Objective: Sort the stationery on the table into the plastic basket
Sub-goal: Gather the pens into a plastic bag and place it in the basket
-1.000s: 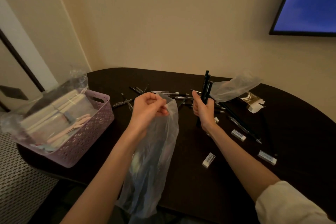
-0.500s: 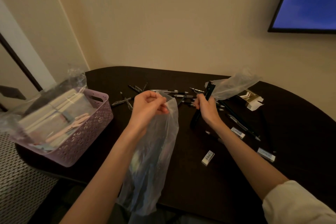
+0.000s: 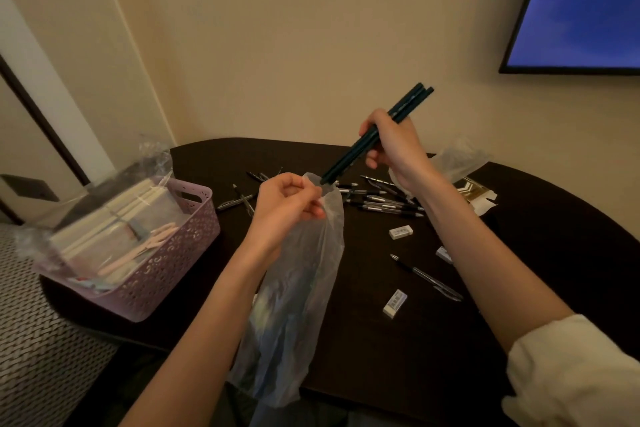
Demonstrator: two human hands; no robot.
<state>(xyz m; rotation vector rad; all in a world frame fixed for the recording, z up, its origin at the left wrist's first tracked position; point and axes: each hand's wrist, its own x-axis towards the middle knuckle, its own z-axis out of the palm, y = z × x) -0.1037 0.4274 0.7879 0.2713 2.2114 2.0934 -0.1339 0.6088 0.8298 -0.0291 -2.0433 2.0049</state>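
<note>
Above bag, pencils slant down-left.

Beige walls meet in a corner at left, dimly lit. A glowing blue wall screen fills the upper right; woven-patterned flooring shows lower left.

Dim, warm indoor light; screen glows blue at upper right. Basket at left is motion-blurred. Wide-angle bends frame edges.

Thin translucent crinkled plastic bag, perforated matt lilac plastic basket at the tabletop's left edge, dark smooth tabletop, glossy dark pencils
</note>
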